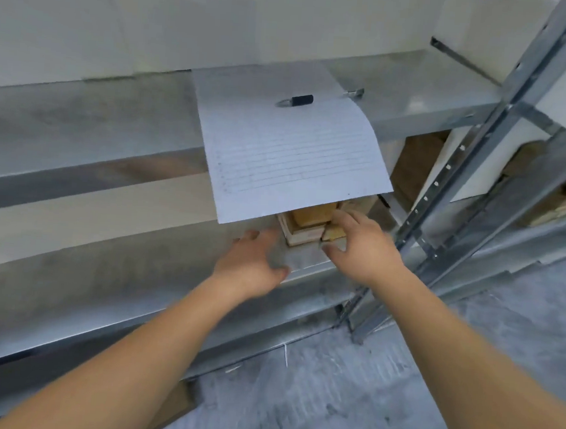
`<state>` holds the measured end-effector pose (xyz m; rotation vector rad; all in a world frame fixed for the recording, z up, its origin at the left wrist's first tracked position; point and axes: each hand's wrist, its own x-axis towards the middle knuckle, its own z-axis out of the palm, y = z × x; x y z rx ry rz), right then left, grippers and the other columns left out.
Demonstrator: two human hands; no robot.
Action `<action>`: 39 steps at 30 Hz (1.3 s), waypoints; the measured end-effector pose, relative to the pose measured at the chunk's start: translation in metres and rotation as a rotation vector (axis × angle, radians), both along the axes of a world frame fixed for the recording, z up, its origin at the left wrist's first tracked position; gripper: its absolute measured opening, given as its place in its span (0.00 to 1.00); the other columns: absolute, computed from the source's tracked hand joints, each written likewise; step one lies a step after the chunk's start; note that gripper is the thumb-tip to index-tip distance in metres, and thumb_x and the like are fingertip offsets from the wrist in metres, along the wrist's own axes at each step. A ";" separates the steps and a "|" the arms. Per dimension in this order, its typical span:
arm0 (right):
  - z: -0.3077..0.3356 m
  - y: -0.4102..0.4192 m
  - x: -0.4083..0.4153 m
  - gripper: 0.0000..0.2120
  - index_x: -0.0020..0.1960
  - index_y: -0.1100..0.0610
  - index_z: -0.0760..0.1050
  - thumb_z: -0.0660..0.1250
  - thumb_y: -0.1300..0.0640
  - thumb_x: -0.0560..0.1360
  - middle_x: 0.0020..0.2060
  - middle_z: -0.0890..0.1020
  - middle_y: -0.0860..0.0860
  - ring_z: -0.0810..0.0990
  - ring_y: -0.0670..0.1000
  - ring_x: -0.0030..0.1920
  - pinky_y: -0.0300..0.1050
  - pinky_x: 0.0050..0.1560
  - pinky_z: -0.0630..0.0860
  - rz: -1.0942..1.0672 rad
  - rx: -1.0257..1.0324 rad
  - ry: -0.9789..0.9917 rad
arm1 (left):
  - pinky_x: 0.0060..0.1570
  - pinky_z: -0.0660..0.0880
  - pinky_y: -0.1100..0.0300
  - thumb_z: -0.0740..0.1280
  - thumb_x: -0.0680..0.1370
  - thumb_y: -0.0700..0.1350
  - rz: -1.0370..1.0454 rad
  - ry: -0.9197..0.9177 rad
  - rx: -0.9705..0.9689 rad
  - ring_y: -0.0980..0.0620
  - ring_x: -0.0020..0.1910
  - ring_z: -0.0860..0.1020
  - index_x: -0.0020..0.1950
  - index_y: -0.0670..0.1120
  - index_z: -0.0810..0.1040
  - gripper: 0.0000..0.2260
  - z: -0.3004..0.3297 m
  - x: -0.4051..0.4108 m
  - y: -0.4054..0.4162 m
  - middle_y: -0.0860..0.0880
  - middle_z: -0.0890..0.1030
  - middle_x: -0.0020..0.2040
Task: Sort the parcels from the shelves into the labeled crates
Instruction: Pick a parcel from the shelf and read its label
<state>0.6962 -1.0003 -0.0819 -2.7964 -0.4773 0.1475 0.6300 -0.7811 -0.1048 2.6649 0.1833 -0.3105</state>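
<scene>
Your right hand [357, 244] reaches onto the lower shelf [135, 270], its fingers loosely spread and bent over the right side of the parcels [311, 223]. The fingertips lie at or just beside the small cardboard box at the right of the stack; the blur hides whether they truly grip it, so you cannot tell contact for sure. Your left hand [254, 259] lies just left of the parcels, palm down, fingers relaxed and apart, holding nothing, its fingertips near the stack's left corner.

The parcels are a small cluster of brown and pale cardboard boxes, sitting at the front right part of the lower shelf, partly hidden from above. What hides them is a sheet [290, 147] of lined paper that lies on the upper shelf [79, 123] and droops over its front edge. A small black clip [300, 100] with a metal ring rests on the sheet's far end.

To your right stand the rack's perforated metal posts [482, 155]. Beyond them, more brown boxes [417, 164] sit on the neighbouring rack. Below is grey concrete floor [379, 391].
</scene>
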 end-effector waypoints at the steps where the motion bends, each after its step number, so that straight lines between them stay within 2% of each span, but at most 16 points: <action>1: -0.003 -0.005 0.016 0.33 0.79 0.47 0.62 0.67 0.41 0.78 0.75 0.69 0.50 0.70 0.59 0.72 0.62 0.67 0.72 0.016 -0.009 -0.006 | 0.62 0.72 0.49 0.69 0.74 0.62 0.013 -0.002 0.000 0.40 0.70 0.70 0.77 0.62 0.58 0.35 -0.002 0.014 -0.009 0.46 0.69 0.73; 7: -0.032 -0.012 0.094 0.28 0.72 0.48 0.70 0.70 0.41 0.75 0.65 0.78 0.55 0.77 0.63 0.63 0.61 0.61 0.74 0.099 -0.062 0.015 | 0.58 0.74 0.53 0.68 0.76 0.56 0.058 -0.104 0.092 0.44 0.64 0.76 0.71 0.53 0.70 0.24 -0.016 0.083 -0.050 0.47 0.78 0.66; 12: -0.059 -0.004 0.135 0.30 0.77 0.43 0.65 0.67 0.43 0.77 0.75 0.71 0.53 0.68 0.62 0.75 0.68 0.68 0.70 0.169 0.000 -0.032 | 0.53 0.67 0.58 0.64 0.82 0.52 0.094 -0.050 0.101 0.46 0.61 0.76 0.69 0.49 0.74 0.16 -0.045 0.120 -0.059 0.46 0.77 0.66; 14: -0.067 0.001 0.146 0.30 0.78 0.41 0.60 0.65 0.43 0.78 0.77 0.67 0.52 0.63 0.61 0.78 0.70 0.71 0.63 0.166 0.021 -0.026 | 0.53 0.69 0.63 0.65 0.82 0.50 0.081 -0.070 0.088 0.54 0.55 0.76 0.64 0.54 0.77 0.11 -0.055 0.126 -0.058 0.50 0.79 0.64; 16: -0.074 0.002 0.149 0.33 0.79 0.42 0.59 0.66 0.45 0.77 0.78 0.66 0.52 0.60 0.61 0.79 0.75 0.74 0.53 0.159 -0.009 -0.097 | 0.38 0.68 0.76 0.66 0.79 0.50 0.152 -0.292 0.031 0.68 0.44 0.76 0.54 0.68 0.74 0.11 -0.052 0.129 -0.064 0.69 0.80 0.54; 17: -0.076 0.001 0.149 0.33 0.79 0.43 0.60 0.67 0.45 0.76 0.78 0.66 0.52 0.57 0.61 0.80 0.76 0.74 0.47 0.159 -0.029 -0.143 | 0.26 0.61 0.79 0.67 0.77 0.52 0.205 -0.355 -0.058 0.77 0.42 0.73 0.55 0.76 0.69 0.18 -0.046 0.127 -0.067 0.81 0.74 0.50; 18: -0.077 0.000 0.149 0.34 0.79 0.44 0.61 0.68 0.46 0.76 0.78 0.67 0.53 0.55 0.61 0.81 0.76 0.74 0.43 0.160 -0.035 -0.172 | 0.24 0.55 0.79 0.66 0.76 0.55 0.223 -0.371 -0.081 0.80 0.39 0.70 0.53 0.82 0.63 0.21 -0.045 0.128 -0.068 0.88 0.66 0.49; 19: -0.078 -0.001 0.148 0.33 0.80 0.45 0.62 0.68 0.47 0.76 0.77 0.68 0.53 0.54 0.61 0.81 0.76 0.74 0.41 0.163 -0.024 -0.187 | 0.29 0.56 0.78 0.64 0.76 0.58 0.235 -0.333 -0.091 0.76 0.35 0.72 0.51 0.85 0.61 0.20 -0.045 0.127 -0.068 0.88 0.64 0.46; 21: -0.079 -0.003 0.144 0.32 0.79 0.48 0.66 0.69 0.49 0.76 0.74 0.72 0.54 0.56 0.62 0.81 0.73 0.75 0.40 0.177 0.035 -0.222 | 0.30 0.60 0.74 0.62 0.77 0.62 0.215 -0.317 -0.016 0.66 0.34 0.74 0.46 0.86 0.62 0.15 -0.049 0.131 -0.065 0.81 0.71 0.40; 23: -0.077 -0.004 0.136 0.31 0.78 0.50 0.70 0.71 0.50 0.75 0.71 0.76 0.54 0.60 0.63 0.79 0.70 0.76 0.42 0.189 0.083 -0.264 | 0.26 0.66 0.75 0.64 0.79 0.57 0.194 -0.331 -0.034 0.68 0.36 0.77 0.45 0.81 0.68 0.15 -0.054 0.131 -0.064 0.79 0.74 0.39; 25: -0.073 -0.004 0.124 0.31 0.74 0.52 0.74 0.76 0.51 0.72 0.68 0.79 0.54 0.64 0.65 0.75 0.70 0.74 0.50 0.195 0.116 -0.289 | 0.36 0.69 0.75 0.64 0.81 0.53 0.240 -0.300 -0.022 0.63 0.38 0.78 0.46 0.66 0.77 0.07 -0.050 0.121 -0.065 0.66 0.79 0.39; 26: -0.071 -0.004 0.117 0.31 0.71 0.53 0.76 0.78 0.51 0.69 0.65 0.80 0.55 0.67 0.65 0.73 0.70 0.73 0.55 0.199 0.140 -0.292 | 0.42 0.73 0.66 0.65 0.81 0.51 0.273 -0.262 0.004 0.58 0.42 0.79 0.49 0.59 0.79 0.04 -0.048 0.115 -0.066 0.60 0.81 0.44; 28: -0.067 -0.006 0.103 0.31 0.67 0.54 0.78 0.81 0.52 0.66 0.62 0.81 0.56 0.71 0.65 0.68 0.66 0.68 0.63 0.223 0.184 -0.284 | 0.52 0.78 0.53 0.66 0.79 0.47 0.306 -0.225 0.021 0.45 0.50 0.81 0.56 0.49 0.79 0.08 -0.047 0.100 -0.063 0.48 0.83 0.52; 30: -0.065 -0.007 0.086 0.32 0.69 0.52 0.77 0.81 0.49 0.67 0.64 0.79 0.54 0.71 0.62 0.67 0.60 0.66 0.67 0.277 0.191 -0.239 | 0.51 0.79 0.52 0.69 0.74 0.44 0.330 -0.272 -0.079 0.45 0.49 0.82 0.61 0.51 0.77 0.15 -0.040 0.077 -0.059 0.48 0.83 0.54; 34: -0.067 -0.004 0.049 0.34 0.74 0.53 0.73 0.79 0.51 0.70 0.70 0.73 0.52 0.73 0.58 0.66 0.55 0.66 0.73 0.380 0.355 -0.018 | 0.46 0.78 0.57 0.71 0.70 0.46 0.356 -0.258 -0.213 0.52 0.46 0.81 0.66 0.65 0.68 0.28 -0.032 0.022 -0.052 0.56 0.80 0.55; 39: -0.073 0.013 0.001 0.34 0.73 0.54 0.73 0.80 0.51 0.70 0.68 0.69 0.50 0.74 0.50 0.63 0.42 0.65 0.73 0.476 0.429 0.121 | 0.43 0.74 0.62 0.71 0.70 0.63 0.392 -0.330 -0.223 0.54 0.46 0.79 0.63 0.57 0.74 0.24 -0.037 -0.045 -0.036 0.57 0.77 0.53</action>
